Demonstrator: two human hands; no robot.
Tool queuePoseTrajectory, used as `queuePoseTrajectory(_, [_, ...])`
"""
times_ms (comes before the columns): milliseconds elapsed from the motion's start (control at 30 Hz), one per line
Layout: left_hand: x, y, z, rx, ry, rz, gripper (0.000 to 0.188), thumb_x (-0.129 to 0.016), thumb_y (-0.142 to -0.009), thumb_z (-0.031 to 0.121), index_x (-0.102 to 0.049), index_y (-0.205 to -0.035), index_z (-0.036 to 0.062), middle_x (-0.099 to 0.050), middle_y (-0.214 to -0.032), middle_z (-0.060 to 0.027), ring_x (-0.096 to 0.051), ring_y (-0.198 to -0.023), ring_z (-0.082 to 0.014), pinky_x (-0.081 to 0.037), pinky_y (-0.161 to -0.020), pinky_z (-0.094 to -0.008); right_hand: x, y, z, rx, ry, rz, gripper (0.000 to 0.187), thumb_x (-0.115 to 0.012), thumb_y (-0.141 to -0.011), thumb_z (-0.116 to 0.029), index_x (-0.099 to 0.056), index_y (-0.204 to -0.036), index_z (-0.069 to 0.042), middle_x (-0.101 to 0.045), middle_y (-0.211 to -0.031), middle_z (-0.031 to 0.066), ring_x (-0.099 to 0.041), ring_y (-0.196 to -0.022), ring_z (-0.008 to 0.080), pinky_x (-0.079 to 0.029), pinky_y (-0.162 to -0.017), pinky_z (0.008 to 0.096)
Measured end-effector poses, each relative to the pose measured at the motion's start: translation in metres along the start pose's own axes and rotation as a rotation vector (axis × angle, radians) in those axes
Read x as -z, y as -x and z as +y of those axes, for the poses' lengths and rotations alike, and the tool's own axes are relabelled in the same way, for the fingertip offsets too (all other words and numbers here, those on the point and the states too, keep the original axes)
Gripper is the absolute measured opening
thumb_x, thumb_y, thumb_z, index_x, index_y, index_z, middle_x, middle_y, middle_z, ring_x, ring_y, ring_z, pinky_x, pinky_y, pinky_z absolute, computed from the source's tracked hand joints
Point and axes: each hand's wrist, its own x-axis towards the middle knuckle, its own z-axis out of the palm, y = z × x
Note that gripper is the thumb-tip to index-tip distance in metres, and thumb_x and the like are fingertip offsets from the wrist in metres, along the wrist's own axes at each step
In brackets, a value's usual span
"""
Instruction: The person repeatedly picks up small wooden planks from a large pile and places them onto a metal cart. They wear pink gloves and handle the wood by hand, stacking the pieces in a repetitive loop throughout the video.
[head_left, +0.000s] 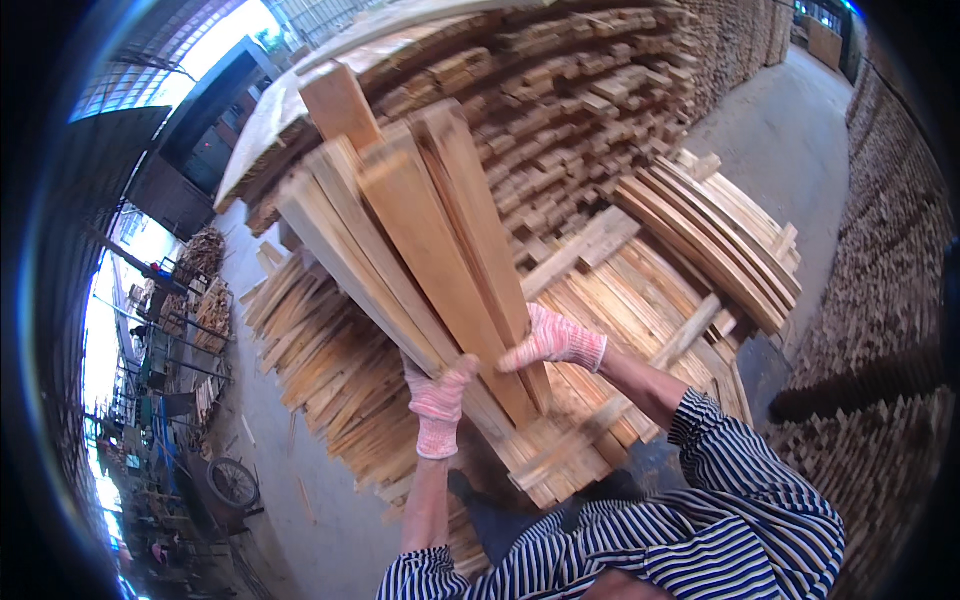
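Between my two hands a bundle of several wooden boards [432, 265] stands tilted, its far ends fanned out up and to the left. My left hand [438, 398], in a pink and white knit glove, is closed on the bundle's near left side, thumb on top. On the near right side, my right hand [555, 340] grips it in a matching glove, its thumb across the boards. Below and to the right lies a low stack of boards [615, 300] with crosswise strips on it. The bundle's lower ends are close to that stack; I cannot tell whether they touch.
A tall stack of cut boards [590, 95] stands behind the bundle. Loose boards [345, 375] are piled at the left, and a curved-looking batch [710, 235] lies at the right. More stacked timber [890, 270] lines the far right. A wheel [232, 482] stands at the lower left.
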Motion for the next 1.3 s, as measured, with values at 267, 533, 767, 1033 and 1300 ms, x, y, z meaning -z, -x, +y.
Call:
queuePoseTrajectory(267, [-0.11,0.103,0.005,0.462,0.27,0.189,0.083,-0.078,-0.086,0.006,-0.028,-0.152,0.0015,-0.056,-0.128,-0.0147,-0.062,-0.111,-0.0208,-0.056,-0.092,-0.0318,0.022,0.128,-0.008,-0.31,-0.215,0.2,0.087,-0.092,-0.072,-0.025,-0.048,-0.143,0.001,-0.067,-0.125,0.0136,-0.064,-0.113,0.0211,-0.052,-0.1,0.036])
queuePoseTrajectory(533, [-0.156,0.086,-0.103,0.959,0.634,0.15,0.082,-0.074,-0.088,0.052,-0.045,-0.148,0.0052,-0.049,-0.149,-0.0162,-0.048,-0.136,-0.031,-0.041,-0.113,-0.0491,0.107,0.123,0.061,-0.611,0.072,0.346,0.098,-0.091,-0.074,-0.035,-0.04,-0.142,0.014,-0.066,-0.123,0.0243,-0.069,-0.101,0.0262,-0.059,-0.087,0.0375])
queuePoseTrajectory(767, [-0.096,0.097,-0.109,0.932,0.484,0.298,0.076,-0.079,-0.083,0.041,-0.05,-0.142,0.0038,-0.057,-0.137,-0.019,-0.057,-0.123,-0.0361,-0.047,-0.107,-0.0489,0.147,0.139,0.052,-0.547,-0.125,0.426,0.064,-0.094,-0.067,-0.027,-0.062,-0.115,-0.001,-0.071,-0.093,0.0144,-0.068,-0.081,0.026,-0.059,-0.075,0.0419])
queuePoseTrajectory(1033, [0.0,0.115,-0.129,0.888,0.559,0.292,0.055,-0.074,-0.087,0.042,-0.063,-0.124,0.0018,-0.07,-0.11,-0.0191,-0.069,-0.097,-0.0361,-0.058,-0.088,-0.0492,0.194,0.118,0.026,-0.278,1.516,0.737,0.091,-0.078,-0.079,-0.046,-0.039,-0.15,-0.005,-0.043,-0.153,0.0237,-0.049,-0.134,0.0384,-0.043,-0.111,0.0454])
queuePoseTrajectory(1300, [-0.012,0.113,-0.144,0.821,0.405,0.325,0.067,-0.079,-0.086,0.039,-0.055,-0.138,0.0033,-0.063,-0.128,-0.012,-0.061,-0.115,-0.0297,-0.05,-0.099,-0.0454,0.081,0.117,0.04,-0.5,0.97,0.183,0.1,-0.079,-0.072,-0.042,-0.033,-0.154,-0.009,-0.062,-0.13,0.0284,-0.063,-0.117,0.0402,-0.051,-0.1,0.0447])
